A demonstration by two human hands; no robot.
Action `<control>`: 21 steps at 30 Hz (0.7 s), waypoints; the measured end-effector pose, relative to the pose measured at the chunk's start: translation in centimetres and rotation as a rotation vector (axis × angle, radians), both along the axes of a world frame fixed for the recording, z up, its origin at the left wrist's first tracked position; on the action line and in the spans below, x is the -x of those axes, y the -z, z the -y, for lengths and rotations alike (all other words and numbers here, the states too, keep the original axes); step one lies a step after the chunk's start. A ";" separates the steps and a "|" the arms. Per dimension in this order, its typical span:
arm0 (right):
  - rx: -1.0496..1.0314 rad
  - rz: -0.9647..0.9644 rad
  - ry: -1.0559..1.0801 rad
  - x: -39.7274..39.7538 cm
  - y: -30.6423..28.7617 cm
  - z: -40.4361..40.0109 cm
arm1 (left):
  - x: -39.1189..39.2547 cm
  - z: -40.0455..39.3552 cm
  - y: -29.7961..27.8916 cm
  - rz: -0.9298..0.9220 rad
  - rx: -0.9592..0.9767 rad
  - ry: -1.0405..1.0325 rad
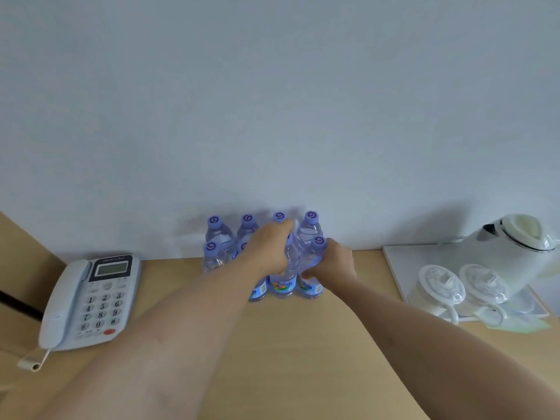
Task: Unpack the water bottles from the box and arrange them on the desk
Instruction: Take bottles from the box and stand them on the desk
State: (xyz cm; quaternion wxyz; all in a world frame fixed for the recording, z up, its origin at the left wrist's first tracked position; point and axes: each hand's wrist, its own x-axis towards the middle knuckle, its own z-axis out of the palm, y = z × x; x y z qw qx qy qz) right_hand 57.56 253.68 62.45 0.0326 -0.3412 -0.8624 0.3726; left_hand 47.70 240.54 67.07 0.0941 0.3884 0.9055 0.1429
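Several clear water bottles with purple caps stand in two rows on the wooden desk [303, 344], against the white wall. My left hand [269, 250] is wrapped around a front-row bottle [283, 283] and covers its cap. My right hand [331, 263] grips the front-right bottle [315, 262] just below its neck. The back-row bottles [216, 230] stand free, and one more front bottle [212, 257] stands at the left. No box is in view.
A white desk telephone [88, 298] lies at the left. At the right a white tray [403, 268] carries a white kettle [503, 250] and two lidded cups [442, 287]. A wooden panel rises at the far left.
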 end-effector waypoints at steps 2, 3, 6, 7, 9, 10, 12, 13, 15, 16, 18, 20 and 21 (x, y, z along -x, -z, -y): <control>-0.004 0.003 0.005 0.2 0.1 0.0 | -0.2 0.0 0.5 -0.088 0.051 0.047; -0.009 0.005 0.005 0.3 0.1 -0.1 | -0.3 -0.1 0.6 -0.124 0.067 0.063; -0.016 0.007 0.006 0.3 0.0 -0.1 | -0.4 -0.3 0.4 -0.190 0.118 0.079; -0.013 0.006 0.004 0.2 0.0 0.0 | -0.5 -0.4 0.3 -0.206 0.136 0.085; -0.008 -0.001 -0.009 -0.1 0.0 0.2 | -0.6 -0.4 0.2 -0.230 0.154 0.099; -0.010 -0.006 -0.019 -0.3 0.0 0.3 | -0.8 -0.3 0.2 -0.240 0.161 0.101; -0.008 -0.016 -0.033 -0.6 0.0 0.5 | -1.2 0.0 0.3 -0.255 0.175 0.103; -0.002 -0.017 -0.033 -0.8 -0.1 0.6 | -1.4 0.2 0.3 -0.257 0.177 0.108; 0.009 -0.012 -0.024 -1.1 -0.3 0.7 | -1.7 0.5 0.4 -0.253 0.166 0.121; 0.009 -0.009 -0.021 -1.3 -0.5 0.8 | -1.8 0.7 0.3 -0.255 0.161 0.125; -0.006 -0.007 -0.018 -1.7 -0.9 1.0 | -1.9 0.9 0.0 -0.259 0.163 0.132; -0.035 -0.021 -0.024 -2.1 -1.5 1.3 | -2.0 1.1 -0.5 -0.248 0.165 0.145; -0.060 -0.027 -0.027 -2.4 -1.9 1.5 | -2.1 1.2 -0.8 -0.240 0.154 0.147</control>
